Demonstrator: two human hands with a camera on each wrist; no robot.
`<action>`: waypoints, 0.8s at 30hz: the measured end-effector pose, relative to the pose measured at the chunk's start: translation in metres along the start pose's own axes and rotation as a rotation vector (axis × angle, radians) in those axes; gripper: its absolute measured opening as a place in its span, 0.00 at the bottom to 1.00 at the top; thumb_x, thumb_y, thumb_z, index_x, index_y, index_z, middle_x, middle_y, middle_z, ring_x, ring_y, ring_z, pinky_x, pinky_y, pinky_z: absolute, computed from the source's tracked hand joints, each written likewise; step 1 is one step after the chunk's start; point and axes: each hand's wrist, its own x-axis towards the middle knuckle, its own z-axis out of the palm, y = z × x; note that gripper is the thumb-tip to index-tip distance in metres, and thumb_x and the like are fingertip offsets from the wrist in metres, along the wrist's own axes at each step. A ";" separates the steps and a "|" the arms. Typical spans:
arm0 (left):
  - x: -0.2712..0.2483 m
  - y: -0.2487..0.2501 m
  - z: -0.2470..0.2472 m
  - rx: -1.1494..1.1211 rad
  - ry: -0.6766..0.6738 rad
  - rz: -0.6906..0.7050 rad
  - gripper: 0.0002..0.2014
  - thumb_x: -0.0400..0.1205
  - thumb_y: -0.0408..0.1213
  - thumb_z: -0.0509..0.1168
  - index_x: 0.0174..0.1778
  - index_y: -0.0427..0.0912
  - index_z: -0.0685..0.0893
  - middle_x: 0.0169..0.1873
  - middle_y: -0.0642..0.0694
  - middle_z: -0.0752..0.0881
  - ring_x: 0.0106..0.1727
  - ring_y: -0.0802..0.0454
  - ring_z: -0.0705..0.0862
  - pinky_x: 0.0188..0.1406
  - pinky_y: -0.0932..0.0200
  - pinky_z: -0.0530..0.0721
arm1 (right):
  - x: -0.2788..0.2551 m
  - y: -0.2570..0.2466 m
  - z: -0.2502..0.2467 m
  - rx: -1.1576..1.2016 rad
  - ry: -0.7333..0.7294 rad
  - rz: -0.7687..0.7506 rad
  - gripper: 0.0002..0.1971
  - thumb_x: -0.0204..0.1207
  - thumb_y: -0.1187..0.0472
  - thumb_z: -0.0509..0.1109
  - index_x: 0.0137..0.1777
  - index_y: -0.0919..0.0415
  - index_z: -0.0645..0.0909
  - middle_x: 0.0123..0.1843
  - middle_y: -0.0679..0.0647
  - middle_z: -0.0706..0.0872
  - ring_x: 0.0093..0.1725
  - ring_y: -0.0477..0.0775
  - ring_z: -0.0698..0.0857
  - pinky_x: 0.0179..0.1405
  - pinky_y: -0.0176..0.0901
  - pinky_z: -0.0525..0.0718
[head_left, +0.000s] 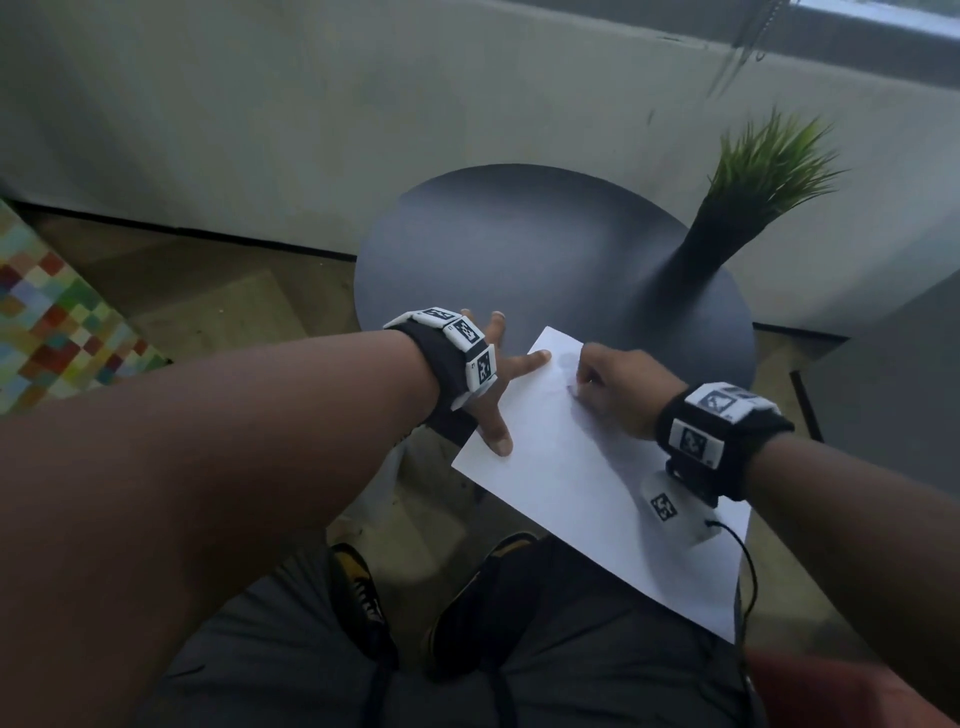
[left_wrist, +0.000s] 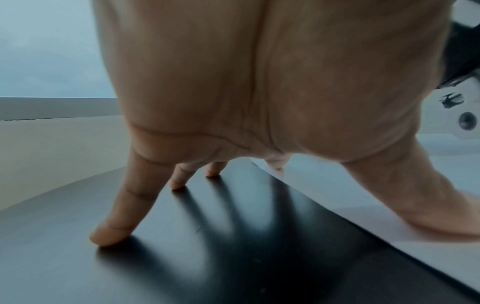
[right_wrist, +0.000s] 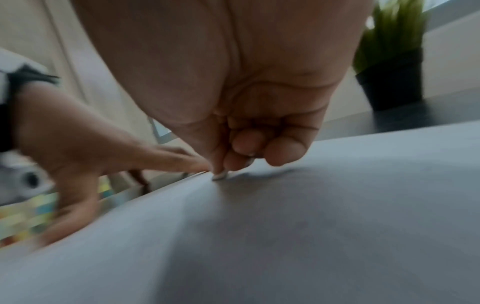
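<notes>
Pressure from the left hand (head_left: 488, 384) looked like the key to this step. Spread open, its thumb and forefinger pinned the paper (head_left: 571, 483) at its left edge while the other fingertips rested on bare tabletop (head_left: 519, 249) beside it. That hold should stay firm so the sheet could not slide or buckle. The right hand (head_left: 618, 389), curled tight, pinched a small pale piece (right_wrist: 219, 176), too blurred to name, against the sheet just right of the left forefinger; short, light strokes there would probably serve best. The paper was plain white, flat and unfolded, lying slantwise under both hands, its near end jutting past the tabletop edge toward the person.
</notes>
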 end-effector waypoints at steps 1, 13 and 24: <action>0.000 0.000 -0.001 0.003 -0.002 0.000 0.67 0.45 0.84 0.69 0.74 0.84 0.31 0.86 0.38 0.38 0.80 0.16 0.47 0.73 0.19 0.63 | -0.004 -0.009 0.004 -0.008 -0.029 -0.060 0.03 0.76 0.56 0.65 0.43 0.53 0.75 0.39 0.54 0.84 0.40 0.61 0.82 0.42 0.49 0.83; 0.001 0.000 -0.008 -0.111 0.082 -0.034 0.56 0.60 0.82 0.66 0.84 0.73 0.50 0.81 0.37 0.60 0.78 0.26 0.63 0.75 0.31 0.70 | 0.003 -0.003 0.007 0.114 -0.059 -0.044 0.05 0.76 0.54 0.69 0.43 0.52 0.77 0.33 0.44 0.79 0.38 0.55 0.78 0.39 0.43 0.77; -0.003 0.002 0.003 -0.143 0.004 -0.020 0.63 0.57 0.78 0.74 0.81 0.79 0.40 0.86 0.35 0.31 0.83 0.20 0.32 0.74 0.14 0.56 | 0.026 -0.026 0.000 0.035 -0.017 0.036 0.08 0.79 0.50 0.63 0.49 0.53 0.79 0.48 0.54 0.86 0.48 0.60 0.84 0.44 0.44 0.79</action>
